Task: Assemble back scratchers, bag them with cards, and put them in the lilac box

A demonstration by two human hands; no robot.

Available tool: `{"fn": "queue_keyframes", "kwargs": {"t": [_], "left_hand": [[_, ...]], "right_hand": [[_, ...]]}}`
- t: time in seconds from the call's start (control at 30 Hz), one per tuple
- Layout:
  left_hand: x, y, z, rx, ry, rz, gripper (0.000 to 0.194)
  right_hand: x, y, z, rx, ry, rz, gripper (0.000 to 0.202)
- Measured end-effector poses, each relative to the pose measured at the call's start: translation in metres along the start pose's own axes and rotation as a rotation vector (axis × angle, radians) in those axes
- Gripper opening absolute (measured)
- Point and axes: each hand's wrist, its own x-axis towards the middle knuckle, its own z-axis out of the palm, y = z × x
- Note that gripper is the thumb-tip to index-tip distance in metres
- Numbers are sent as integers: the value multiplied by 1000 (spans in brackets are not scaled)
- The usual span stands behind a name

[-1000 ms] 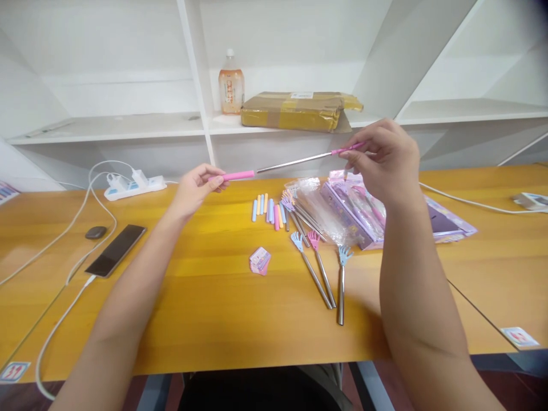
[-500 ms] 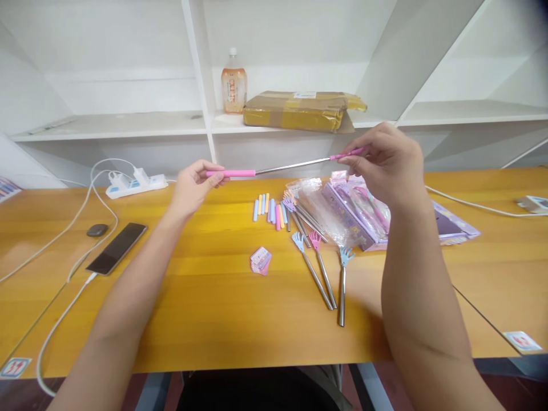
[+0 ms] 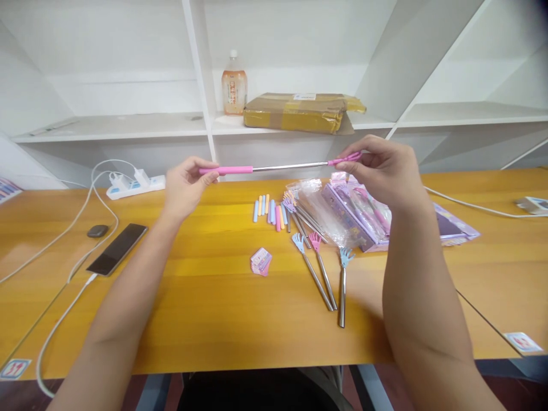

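A pink telescopic back scratcher [image 3: 291, 166] with its metal rod extended is held nearly level above the table. My left hand [image 3: 187, 184] pinches its pink grip near the outer end. At the other end, my right hand [image 3: 379, 168] has its thumb and fingers closed on the pink claw head. Below lie blue [image 3: 314, 271] and pink [image 3: 324, 268] back scratchers without coloured grips, and another blue-headed one [image 3: 342, 285]. Several coloured grip sleeves [image 3: 269, 211] sit in a cluster behind a small fan of printed cards [image 3: 261, 261].
Clear plastic bags [image 3: 321, 208] and a purple box [image 3: 349, 222] with packaged scratchers lie at right. A phone [image 3: 117, 249], a cable and a power strip [image 3: 137, 186] occupy the left. A bottle [image 3: 234, 88] and a taped carton [image 3: 295, 112] stand on the shelf.
The back scratcher has swung closer to level as my right hand dropped slightly. My left hand has shifted a little to the left. Both keep their hold.
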Motion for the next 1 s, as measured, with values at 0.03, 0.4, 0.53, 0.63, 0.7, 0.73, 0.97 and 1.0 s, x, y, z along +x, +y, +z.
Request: {"fn": "queue_keyframes", "kwargs": {"t": [0.03,0.4,0.53,0.63,0.7,0.73,0.97,1.0], "left_hand": [[0,1,0,6,7,3,32],[-3,0,-1,-20,-29,-10,33],[-4,4,0,-27,-40,3,32],[-3,5,-1,-19,-35,7,31],[-3,5,-2,-25,-33,11,31],[-3,5,-2,-31,-34,12,32],[-6,0,7,-41,-22,-13,35],[-7,-1,8,-43,-10,-6,35]], "right_hand": [[0,0,0,-4,0,1,11],[-1,1,5,16,11,-6,13],[-1,0,6,6,12,18,13],[-2,-1,7,-7,5,37,14],[-2,-1,7,1,0,33,14],[-2,-1,7,5,-3,28,14],[-3,-4,7,-9,14,26,14],[-3,-4,7,-11,12,29,14]]}}
